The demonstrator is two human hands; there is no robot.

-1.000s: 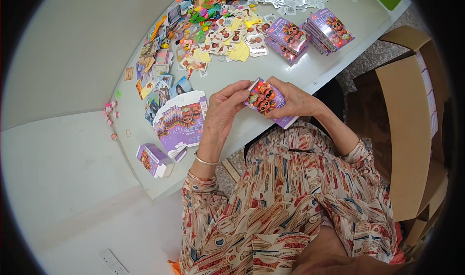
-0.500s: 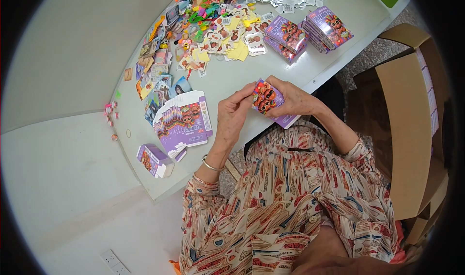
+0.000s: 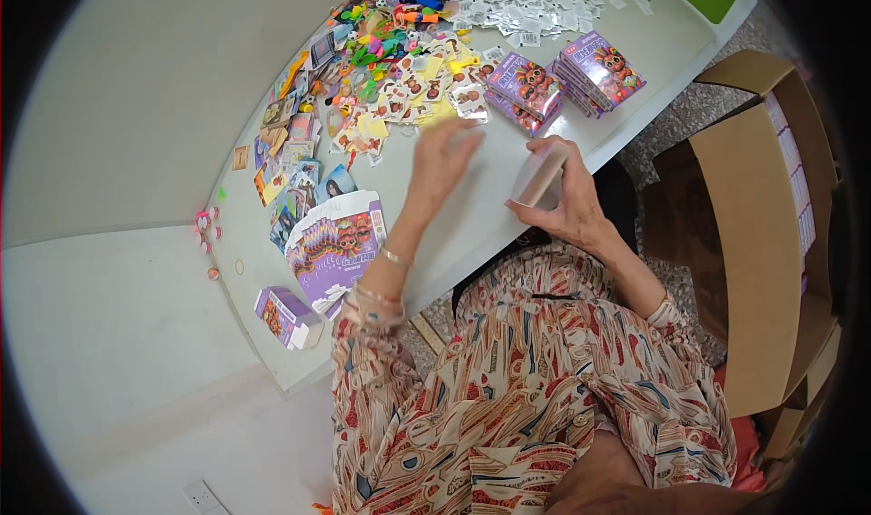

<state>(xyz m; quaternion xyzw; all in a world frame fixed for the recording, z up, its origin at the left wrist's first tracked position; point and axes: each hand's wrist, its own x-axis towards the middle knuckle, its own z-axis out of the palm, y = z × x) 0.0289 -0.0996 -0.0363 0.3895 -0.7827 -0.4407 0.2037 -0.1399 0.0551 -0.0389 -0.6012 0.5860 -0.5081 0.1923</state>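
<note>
My right hand (image 3: 581, 208) is closed around a small carton (image 3: 539, 177), tilted so that its pale open inside faces up and left. My left hand (image 3: 437, 172) is off the carton, reaching over the table just short of the sticker cards (image 3: 426, 88). Its fingers are stretched out, somewhat blurred, and nothing shows in them. Left of that forearm lies a fanned stack of flat purple cartons (image 3: 336, 256), partly covered by the sleeve. One folded purple carton (image 3: 286, 313) rests on its side near the table's left edge.
Stacks of filled-looking purple cartons (image 3: 601, 72) stand at the back right. Small colourful toys (image 3: 381, 43), photo cards (image 3: 304, 184) and silvery-white packets (image 3: 526, 7) are heaped along the far side. Right of the table stands a large open cardboard box (image 3: 748, 252).
My left hand has let go of the carton and moved away toward the sticker cards. My right hand has turned the carton, so its printed face no longer shows.
</note>
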